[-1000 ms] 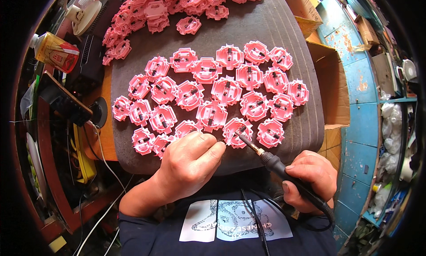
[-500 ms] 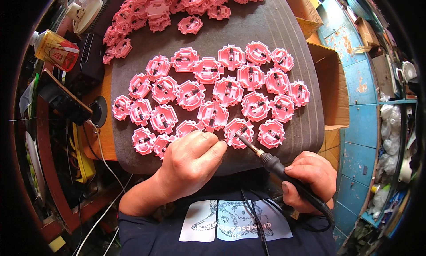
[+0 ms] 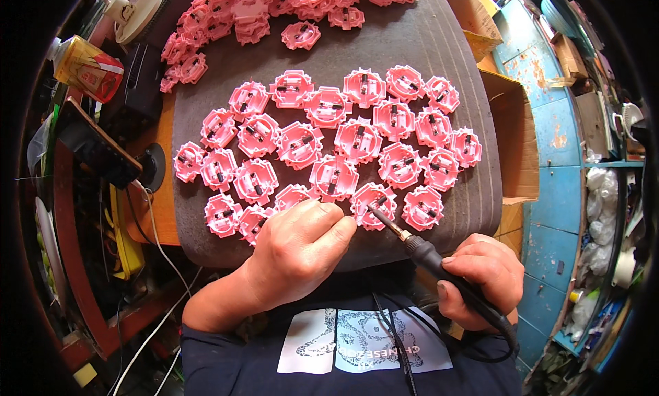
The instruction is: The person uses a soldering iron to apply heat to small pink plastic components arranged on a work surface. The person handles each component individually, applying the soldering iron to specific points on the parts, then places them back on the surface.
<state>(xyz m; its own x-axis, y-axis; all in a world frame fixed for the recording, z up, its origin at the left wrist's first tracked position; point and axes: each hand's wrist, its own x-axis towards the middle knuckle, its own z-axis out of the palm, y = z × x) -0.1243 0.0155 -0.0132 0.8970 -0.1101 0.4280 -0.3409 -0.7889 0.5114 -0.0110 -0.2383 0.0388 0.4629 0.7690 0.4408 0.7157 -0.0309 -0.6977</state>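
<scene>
In my right hand (image 3: 486, 276) is a black-handled soldering iron (image 3: 427, 254), its cable looping down past my wrist. Its metal tip reaches into a round pink plastic housing (image 3: 384, 200) in the front row, at the small parts inside. My left hand (image 3: 295, 254) is closed, with thumb and forefinger pinched at that housing's left edge; what they hold, if anything, is too small to make out. Several similar pink housings (image 3: 357, 141) lie spread in loose rows on the dark mat (image 3: 425, 46), each with small black and metal parts inside. My left hand partly covers a few of them.
A heap of more pink housings (image 3: 250, 10) fills the mat's far left. Cardboard boxes (image 3: 513, 132) stand along the right side, before blue cabinets (image 3: 556, 204). At left are a bottle with a yellow-red label (image 3: 89, 70), a dark tilted device on a stand (image 3: 99, 149) and hanging cables.
The view has shifted slightly, moving the housings a little in the picture. Both hands and the iron keep nearly the same pose, with the tip still at the same housing.
</scene>
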